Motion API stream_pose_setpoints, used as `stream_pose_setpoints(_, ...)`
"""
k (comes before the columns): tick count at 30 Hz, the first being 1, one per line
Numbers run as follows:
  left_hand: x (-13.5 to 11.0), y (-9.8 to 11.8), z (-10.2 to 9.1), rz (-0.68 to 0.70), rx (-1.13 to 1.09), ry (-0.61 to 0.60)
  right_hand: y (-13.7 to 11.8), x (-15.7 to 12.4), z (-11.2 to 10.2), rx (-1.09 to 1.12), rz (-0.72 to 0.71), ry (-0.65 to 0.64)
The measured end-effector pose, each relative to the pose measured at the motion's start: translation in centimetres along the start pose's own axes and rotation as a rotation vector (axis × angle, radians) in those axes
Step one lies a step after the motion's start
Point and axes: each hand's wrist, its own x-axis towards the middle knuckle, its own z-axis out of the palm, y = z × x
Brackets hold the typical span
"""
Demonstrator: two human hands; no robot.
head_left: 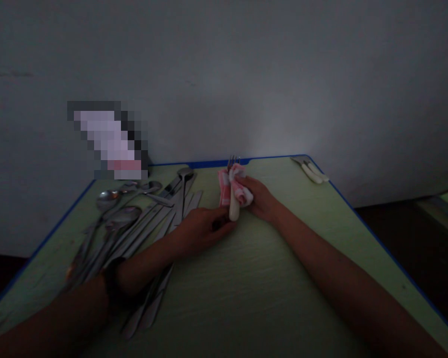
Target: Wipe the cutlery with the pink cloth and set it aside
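A fork [234, 209] with a cream handle is held over the middle of the table, its tines pointing away from me. My left hand [205, 226] grips the end of its handle. Around the upper part of the fork, my right hand [257, 196] has closed on a pink and white cloth [225, 186], pressing it against the metal. Some of the fork's neck is hidden by the cloth. Left of my hands lies a pile of metal cutlery, with a spoon [122, 217] and several table knives [145, 233] among it.
Two cream-handled pieces of cutlery [311, 173] lie at the back right of the pale green table [283, 293], which has a blue edge. A wall [246, 74] stands behind it. At the back left, a blurred-out object [108, 141] leans upright.
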Motion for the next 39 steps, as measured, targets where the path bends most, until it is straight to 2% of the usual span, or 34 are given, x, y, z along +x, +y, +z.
stream_pose_setpoints(39,0.01,-0.29,0.09,0.027,0.058,0.004,-0.05,-0.13,0.26,-0.021,0.004,0.003)
